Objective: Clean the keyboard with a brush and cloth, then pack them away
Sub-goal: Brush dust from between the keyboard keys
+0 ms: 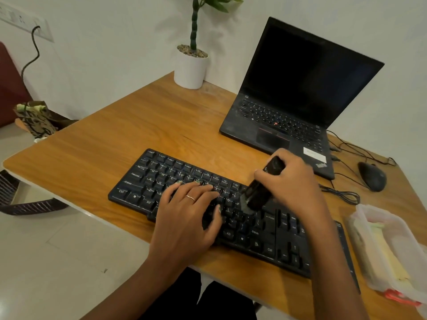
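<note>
A black keyboard (pixel 161 179) lies slanted across the near part of the wooden desk (pixel 138 121). My left hand (pixel 187 211) rests flat on its middle keys, fingers spread, a ring on one finger. My right hand (pixel 291 181) grips a black brush (pixel 258 190), tilted down to the left, with its grey bristles touching the keys right of centre. A translucent plastic box (pixel 390 248) stands at the desk's right edge with something pale yellow inside; I cannot tell whether that is the cloth.
An open black laptop (pixel 291 100) sits behind the keyboard, with a black mouse (pixel 372 176) and tangled cables (pixel 344 195) to its right. A white pot with a plant (pixel 190 68) stands at the back. A dark woven chair (pixel 20 199) is on the left.
</note>
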{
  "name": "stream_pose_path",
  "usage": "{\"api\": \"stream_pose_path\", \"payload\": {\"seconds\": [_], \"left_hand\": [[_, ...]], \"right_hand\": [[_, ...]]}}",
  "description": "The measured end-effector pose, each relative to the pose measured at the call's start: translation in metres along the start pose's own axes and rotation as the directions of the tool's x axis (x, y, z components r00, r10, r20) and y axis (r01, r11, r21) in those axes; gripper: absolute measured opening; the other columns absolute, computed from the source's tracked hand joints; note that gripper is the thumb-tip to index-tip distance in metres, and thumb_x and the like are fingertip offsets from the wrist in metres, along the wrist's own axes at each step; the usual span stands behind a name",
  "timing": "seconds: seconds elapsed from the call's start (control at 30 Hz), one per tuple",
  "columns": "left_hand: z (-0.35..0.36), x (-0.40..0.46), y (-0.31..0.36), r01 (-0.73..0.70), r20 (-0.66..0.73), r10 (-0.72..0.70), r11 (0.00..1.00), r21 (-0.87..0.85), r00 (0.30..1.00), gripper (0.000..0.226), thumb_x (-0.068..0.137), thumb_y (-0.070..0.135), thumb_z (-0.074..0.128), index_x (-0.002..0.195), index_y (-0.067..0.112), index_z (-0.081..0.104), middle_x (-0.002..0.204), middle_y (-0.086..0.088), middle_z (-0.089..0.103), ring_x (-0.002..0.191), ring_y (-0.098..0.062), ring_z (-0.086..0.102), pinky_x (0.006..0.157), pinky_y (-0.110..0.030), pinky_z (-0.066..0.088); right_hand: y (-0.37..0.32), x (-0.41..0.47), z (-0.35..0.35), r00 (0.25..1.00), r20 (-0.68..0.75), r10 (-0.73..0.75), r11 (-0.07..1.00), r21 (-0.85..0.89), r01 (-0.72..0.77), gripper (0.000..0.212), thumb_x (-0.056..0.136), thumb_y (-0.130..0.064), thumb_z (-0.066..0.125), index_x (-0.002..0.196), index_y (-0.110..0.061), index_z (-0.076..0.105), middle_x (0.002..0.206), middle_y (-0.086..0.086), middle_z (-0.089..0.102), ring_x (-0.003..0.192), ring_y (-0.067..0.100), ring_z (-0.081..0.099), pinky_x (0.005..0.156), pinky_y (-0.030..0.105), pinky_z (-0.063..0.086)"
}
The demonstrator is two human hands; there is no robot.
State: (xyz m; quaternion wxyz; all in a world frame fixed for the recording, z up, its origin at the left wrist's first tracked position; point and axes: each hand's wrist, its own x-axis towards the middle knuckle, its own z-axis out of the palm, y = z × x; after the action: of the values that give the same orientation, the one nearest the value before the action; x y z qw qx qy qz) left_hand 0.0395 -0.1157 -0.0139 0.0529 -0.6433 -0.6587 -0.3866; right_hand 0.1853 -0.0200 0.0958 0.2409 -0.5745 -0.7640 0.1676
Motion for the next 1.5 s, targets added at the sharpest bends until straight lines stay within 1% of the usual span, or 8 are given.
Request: {"api": "stream_pose_path", "payload": {"seconds": [0.17,0.3,0.47,0.9,1.03,1.2,1.43,1.5], "left_hand": [[-0.001,0.001,0.001,0.019,0.01,-0.019,1.0,0.009,1.0,0.029,0.087,0.034,0.051,0.102,0.02,0.072,0.109,0.006,0.069,0.11,-0.012,0.056,0.104,-0.033,0.031],[-0.002,0.001,0.002,0.025,0.028,-0.026,0.999,0.02,0.999,0.03,0.087,0.034,0.051,0.103,0.02,0.072,0.11,0.006,0.069,0.111,-0.013,0.057,0.103,-0.034,0.032],[-0.002,0.001,0.001,0.027,0.042,-0.028,0.999,0.021,0.999,0.03,0.087,0.033,0.051,0.104,0.018,0.071,0.111,0.005,0.069,0.111,-0.014,0.058,0.101,-0.034,0.035],[-0.002,-0.004,0.003,0.027,0.02,-0.028,0.999,0.038,0.999,0.029,0.087,0.032,0.051,0.102,0.018,0.072,0.109,0.005,0.069,0.11,-0.016,0.058,0.097,-0.032,0.035],[-0.002,-0.003,0.003,0.031,0.019,-0.032,0.999,0.034,0.999,0.03,0.087,0.033,0.051,0.103,0.019,0.072,0.109,0.005,0.069,0.11,-0.016,0.058,0.097,-0.032,0.034],[-0.003,0.001,0.003,0.034,0.013,-0.035,0.999,0.032,0.999,0.03,0.087,0.033,0.05,0.102,0.018,0.072,0.109,0.006,0.069,0.109,-0.015,0.057,0.097,-0.029,0.032],[-0.003,0.001,0.002,0.03,0.016,-0.03,0.999,0.03,0.999,0.029,0.087,0.033,0.051,0.103,0.018,0.071,0.109,0.006,0.068,0.109,-0.015,0.057,0.097,-0.03,0.032],[-0.003,0.0,0.003,0.032,0.018,-0.032,0.999,0.028,0.999,0.029,0.087,0.033,0.051,0.103,0.018,0.071,0.109,0.006,0.068,0.109,-0.015,0.057,0.097,-0.029,0.032]], "right_hand": [[-0.001,0.002,0.007,0.992,-0.124,-0.027,0.999,0.028,0.03,0.019,0.081,-0.026,0.064,0.088,-0.012,0.052,0.075,0.004,0.058,0.07,0.016,0.057,0.063,0.038,0.051],[0.004,0.002,-0.003,0.998,0.035,0.057,0.997,0.049,-0.058,0.021,0.078,-0.024,0.067,0.086,-0.009,0.053,0.079,0.008,0.059,0.074,0.024,0.06,0.064,0.049,0.055],[-0.001,-0.013,0.007,0.993,-0.114,-0.006,0.997,0.074,0.015,0.021,0.082,-0.027,0.064,0.087,-0.011,0.051,0.074,0.003,0.055,0.069,0.016,0.056,0.063,0.039,0.051],[0.003,-0.03,-0.007,0.999,0.01,0.035,0.995,0.089,-0.036,0.022,0.081,-0.026,0.066,0.084,-0.011,0.051,0.077,0.008,0.059,0.073,0.022,0.06,0.062,0.043,0.055],[-0.002,-0.042,0.006,0.992,-0.124,0.005,0.995,0.095,0.006,0.021,0.083,-0.028,0.064,0.088,-0.012,0.051,0.073,0.003,0.055,0.065,0.012,0.055,0.053,0.025,0.047],[-0.005,-0.037,-0.003,1.0,0.004,0.014,0.994,0.107,-0.015,0.02,0.081,-0.026,0.064,0.085,-0.012,0.051,0.078,0.009,0.058,0.072,0.022,0.06,0.06,0.043,0.055],[-0.006,-0.04,-0.001,1.0,0.021,0.0,0.997,0.081,-0.001,0.019,0.082,-0.027,0.064,0.085,-0.013,0.051,0.077,0.007,0.058,0.071,0.019,0.059,0.059,0.039,0.054],[-0.005,-0.043,0.002,0.995,-0.1,0.006,0.995,0.096,0.004,0.019,0.083,-0.027,0.064,0.086,-0.014,0.051,0.073,0.002,0.055,0.067,0.013,0.056,0.057,0.029,0.052]]}}
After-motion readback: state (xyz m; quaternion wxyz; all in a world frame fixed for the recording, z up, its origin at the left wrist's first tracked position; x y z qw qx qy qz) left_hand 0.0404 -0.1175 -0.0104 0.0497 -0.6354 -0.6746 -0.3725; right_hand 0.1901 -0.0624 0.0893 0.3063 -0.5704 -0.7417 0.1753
